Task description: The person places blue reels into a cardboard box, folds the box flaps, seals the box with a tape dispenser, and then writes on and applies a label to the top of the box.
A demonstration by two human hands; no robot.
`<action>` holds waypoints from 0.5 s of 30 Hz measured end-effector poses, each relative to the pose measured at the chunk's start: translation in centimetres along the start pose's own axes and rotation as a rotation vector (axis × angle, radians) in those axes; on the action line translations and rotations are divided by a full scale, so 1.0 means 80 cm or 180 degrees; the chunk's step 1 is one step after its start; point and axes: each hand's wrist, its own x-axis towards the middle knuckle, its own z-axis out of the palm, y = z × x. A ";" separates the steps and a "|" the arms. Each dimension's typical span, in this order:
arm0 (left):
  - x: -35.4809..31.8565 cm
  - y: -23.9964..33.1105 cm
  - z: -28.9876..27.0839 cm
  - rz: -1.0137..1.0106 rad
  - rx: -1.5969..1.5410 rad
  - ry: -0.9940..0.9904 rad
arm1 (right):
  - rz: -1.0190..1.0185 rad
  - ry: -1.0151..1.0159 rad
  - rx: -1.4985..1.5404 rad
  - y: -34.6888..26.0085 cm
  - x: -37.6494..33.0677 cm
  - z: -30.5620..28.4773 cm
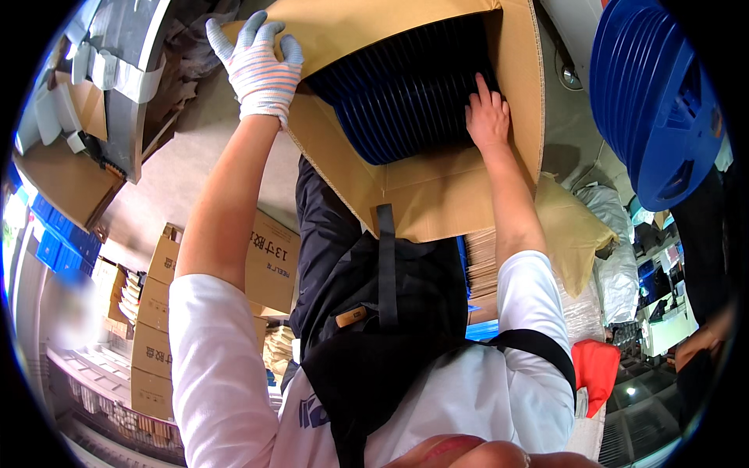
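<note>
An open cardboard box (437,204) stands in front of me, its flaps folded outward. Packed inside it is a row of dark blue reels (390,117), set on edge side by side. My left hand (264,74), in a striped knit glove, is at the box's far left flap (331,35) with its fingers spread. Reaching into the box from the right, my bare right hand (488,118) touches the right end of the reel row. Its index finger is stretched out and the others are loosely bent. Nothing is seen gripped in either hand.
A stack of large blue reels (659,117) stands at the far right. Closed cartons (269,261) are piled at left, below a grey metal rack (129,54). Wrapped bundles (616,249) and a red cloth-like item (594,374) lie at right, near another person's arm (702,343).
</note>
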 end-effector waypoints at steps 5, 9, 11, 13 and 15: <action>0.003 0.006 -0.008 0.0018 -0.0047 -0.0022 | -0.0343 0.0326 -0.0325 -0.004 0.012 -0.001; -0.001 0.008 -0.005 -0.0107 -0.0082 0.0211 | -0.0616 0.0230 0.0132 -0.007 0.016 -0.006; 0.001 0.007 -0.007 -0.0013 -0.0095 0.0160 | -0.0634 -0.0038 0.0018 -0.011 0.018 -0.013; 0.002 0.005 -0.007 0.0042 -0.0072 0.0091 | -0.0521 -0.0104 -0.0032 -0.017 0.019 -0.020; 0.002 0.002 -0.004 0.0057 -0.0015 0.0002 | -0.0449 -0.0078 0.0009 -0.023 0.020 -0.020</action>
